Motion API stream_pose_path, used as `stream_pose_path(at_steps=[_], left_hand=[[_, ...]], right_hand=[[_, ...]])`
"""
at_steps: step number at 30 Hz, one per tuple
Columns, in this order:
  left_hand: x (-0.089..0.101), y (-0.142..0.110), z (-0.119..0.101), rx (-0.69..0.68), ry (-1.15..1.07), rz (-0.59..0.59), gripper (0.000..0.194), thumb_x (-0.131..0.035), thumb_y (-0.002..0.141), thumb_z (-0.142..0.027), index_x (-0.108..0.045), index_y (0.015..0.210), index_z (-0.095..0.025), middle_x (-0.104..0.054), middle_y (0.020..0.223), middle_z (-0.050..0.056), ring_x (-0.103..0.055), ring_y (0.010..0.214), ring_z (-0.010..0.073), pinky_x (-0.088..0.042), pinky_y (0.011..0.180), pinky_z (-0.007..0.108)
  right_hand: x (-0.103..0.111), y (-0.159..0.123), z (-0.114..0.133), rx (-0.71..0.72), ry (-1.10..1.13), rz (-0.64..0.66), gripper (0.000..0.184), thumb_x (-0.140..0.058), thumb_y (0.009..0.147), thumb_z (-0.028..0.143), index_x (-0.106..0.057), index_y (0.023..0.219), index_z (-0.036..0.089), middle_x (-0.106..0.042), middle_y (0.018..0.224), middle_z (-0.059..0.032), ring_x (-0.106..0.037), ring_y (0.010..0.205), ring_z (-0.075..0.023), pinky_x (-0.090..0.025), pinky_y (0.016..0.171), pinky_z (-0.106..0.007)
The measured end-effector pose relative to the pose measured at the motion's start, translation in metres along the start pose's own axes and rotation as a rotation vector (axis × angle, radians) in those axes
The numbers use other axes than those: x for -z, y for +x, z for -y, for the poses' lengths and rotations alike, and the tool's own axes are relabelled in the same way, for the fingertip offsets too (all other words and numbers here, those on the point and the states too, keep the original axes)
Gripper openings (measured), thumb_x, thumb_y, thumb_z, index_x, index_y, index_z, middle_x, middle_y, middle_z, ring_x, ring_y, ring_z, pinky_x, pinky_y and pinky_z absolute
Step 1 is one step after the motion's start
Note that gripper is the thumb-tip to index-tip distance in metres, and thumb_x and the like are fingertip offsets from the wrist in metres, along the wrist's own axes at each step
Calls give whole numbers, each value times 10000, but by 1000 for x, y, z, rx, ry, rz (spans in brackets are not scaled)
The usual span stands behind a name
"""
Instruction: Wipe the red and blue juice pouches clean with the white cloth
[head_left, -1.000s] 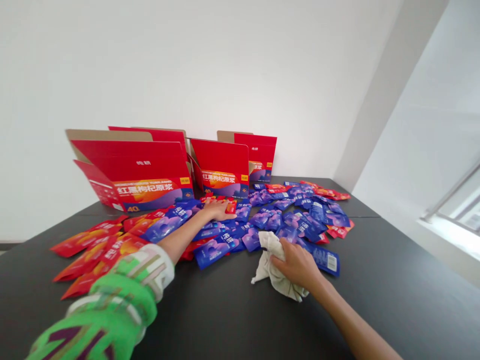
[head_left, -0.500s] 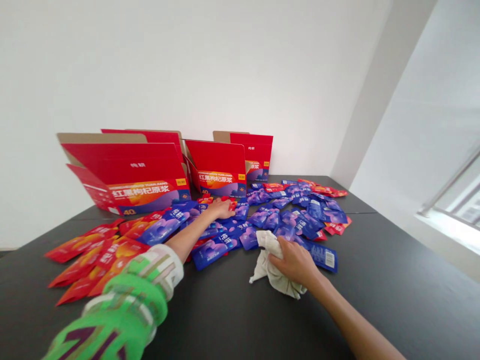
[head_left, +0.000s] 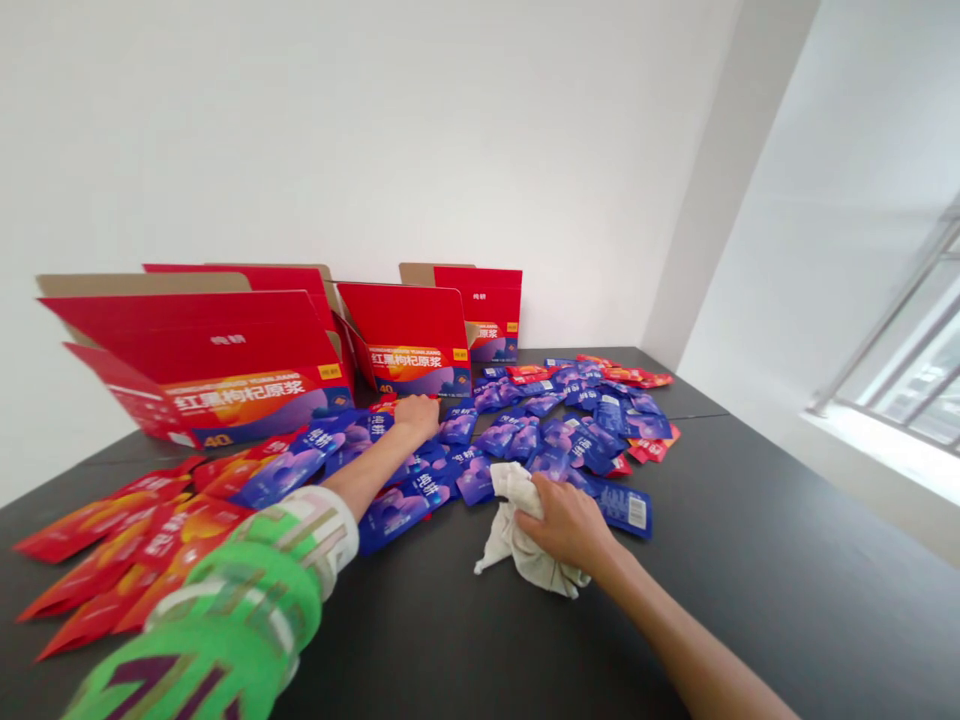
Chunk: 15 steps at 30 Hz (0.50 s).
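My right hand (head_left: 564, 518) is closed on a crumpled off-white cloth (head_left: 516, 530), which rests on the dark table at the near edge of the pouches. My left hand (head_left: 418, 415), below a green and white sleeve (head_left: 255, 590), reaches into the pile in front of the middle box. Its fingers point away and down, mostly hidden, with a bit of red beside them. Blue-purple pouches (head_left: 411, 505) lie around and under that forearm. More blue pouches (head_left: 577, 440) spread to the right. Orange-red pouches (head_left: 172, 530) overlap at the left.
Several open red cartons stand along the back: a large one (head_left: 240, 395) at left, one in the middle (head_left: 416, 350) and another (head_left: 487, 310) behind. A white wall (head_left: 360, 130) rises behind the black table (head_left: 750, 540). A window with a rail (head_left: 915, 360) is at right.
The view has turned slightly right, so boxes and pouches appear further left. My left hand has shifted a little within the pile. The right hand still holds the cloth in the same place.
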<state>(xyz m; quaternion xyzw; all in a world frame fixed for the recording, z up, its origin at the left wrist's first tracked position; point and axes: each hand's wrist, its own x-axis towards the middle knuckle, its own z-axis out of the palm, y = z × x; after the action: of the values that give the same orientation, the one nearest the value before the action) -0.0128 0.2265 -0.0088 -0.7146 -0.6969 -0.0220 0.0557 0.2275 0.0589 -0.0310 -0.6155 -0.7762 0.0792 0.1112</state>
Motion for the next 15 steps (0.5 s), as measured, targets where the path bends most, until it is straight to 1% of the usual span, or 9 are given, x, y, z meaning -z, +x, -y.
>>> stream_pose_path(at_steps=[3, 6, 8, 10, 13, 14, 15], left_hand=[[5, -5, 3, 39, 26, -61, 320, -535, 878, -312, -524, 1152, -147, -555, 1153, 87, -572, 985, 209, -494, 825, 417], [11, -12, 6, 31, 38, -148, 317, -534, 878, -319, -530, 1147, -152, -546, 1177, 87, -552, 1033, 222, -466, 868, 447], [19, -17, 8, 6, 32, -206, 320, -526, 880, -339, -536, 1140, -152, -546, 1188, 86, -541, 1057, 223, -442, 900, 459], [29, -24, 10, -10, 21, -250, 322, -475, 903, -351, -540, 1138, -141, -587, 1133, 101, -570, 1023, 230, -450, 879, 452], [46, -46, 12, -52, 2, -299, 354, -325, 945, -312, -525, 1174, -132, -666, 958, 131, -635, 916, 266, -487, 783, 407], [49, -59, 12, -86, -4, -313, 373, -282, 948, -290, -507, 1204, -138, -677, 938, 135, -644, 903, 273, -491, 768, 390], [51, -73, 13, -131, -9, -323, 383, -260, 947, -266, -484, 1236, -153, -681, 963, 130, -646, 915, 268, -493, 771, 373]], right_hand=[[-1, 0, 0, 1, 8, -3, 325, -462, 802, 444, -531, 1009, 204, -660, 942, -74, -617, 870, -239, -368, 663, -292], [-1, 1, -1, 1, 19, -5, 326, -459, 804, 438, -533, 1015, 201, -659, 938, -77, -618, 866, -241, -369, 664, -295], [-1, 1, -1, 1, 30, -7, 332, -461, 801, 439, -535, 1019, 199, -659, 936, -81, -618, 865, -244, -370, 663, -297], [0, 1, -1, -1, 47, -8, 333, -471, 794, 441, -541, 1010, 197, -659, 929, -85, -618, 859, -246, -370, 662, -298], [-1, 1, -1, -5, 92, -19, 336, -493, 778, 439, -556, 997, 192, -660, 912, -92, -617, 842, -248, -372, 663, -297], [-2, 1, -2, -6, 115, -26, 338, -505, 770, 439, -563, 991, 189, -660, 904, -94, -616, 838, -250, -374, 665, -298], [-2, 1, -3, -8, 138, -33, 342, -519, 760, 441, -571, 982, 187, -660, 895, -95, -614, 835, -252, -376, 666, -298]])
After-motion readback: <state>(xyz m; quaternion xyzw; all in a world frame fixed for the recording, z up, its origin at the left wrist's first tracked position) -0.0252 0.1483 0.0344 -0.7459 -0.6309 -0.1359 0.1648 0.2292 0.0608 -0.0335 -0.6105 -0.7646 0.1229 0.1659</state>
